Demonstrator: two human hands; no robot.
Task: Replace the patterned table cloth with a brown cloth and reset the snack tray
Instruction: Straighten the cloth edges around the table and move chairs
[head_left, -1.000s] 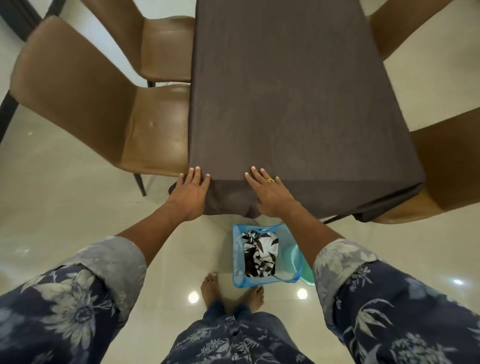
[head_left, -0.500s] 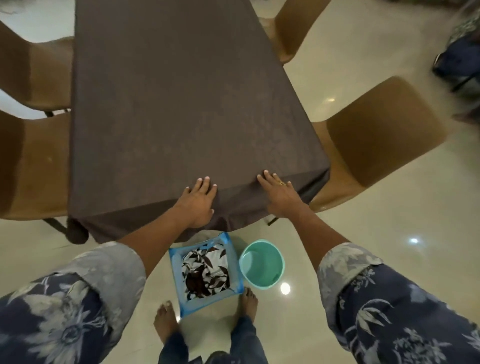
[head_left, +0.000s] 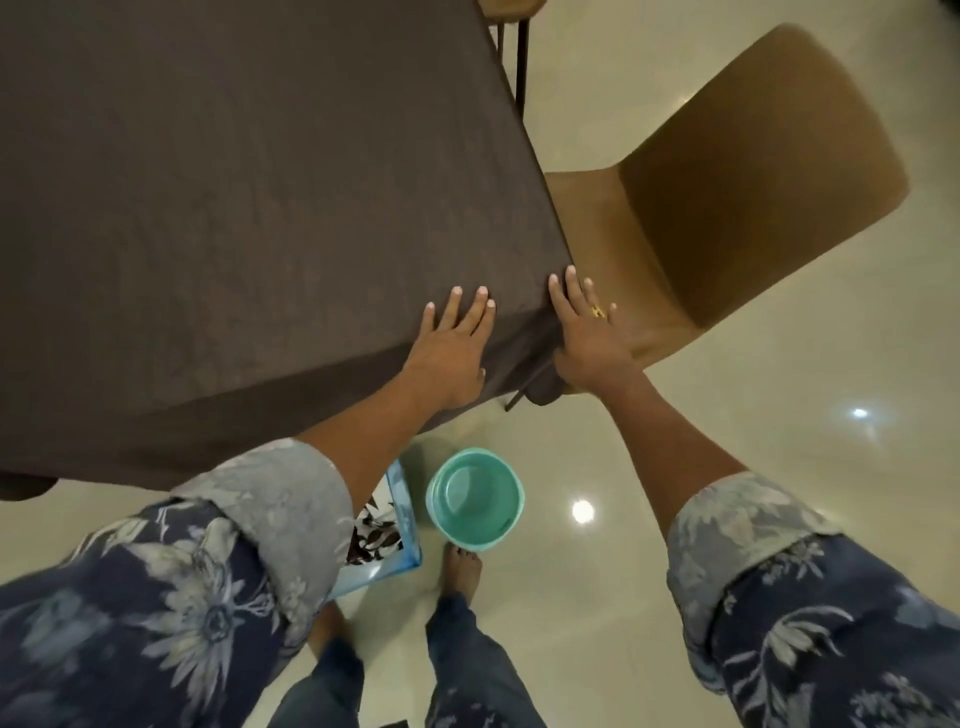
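Both hands lie flat, fingers straight, on the brown cloth (head_left: 249, 197): left hand (head_left: 452, 348) on top, right hand (head_left: 587, 332) at its corner.

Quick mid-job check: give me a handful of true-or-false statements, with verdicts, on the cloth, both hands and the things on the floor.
1. The brown cloth is spread over the table. True.
2. The left hand grips a bunched fold. False: it lies flat on the cloth, fingers straight.
3. The right hand is at the cloth's near corner, fingers straight. True.
4. The teal tub stands on the table. False: it stands on the floor, beside the blue bag.
5. The patterned cloth lies in the blue bag. True.
6. A snack tray sits on the cloth. False: none is in view.
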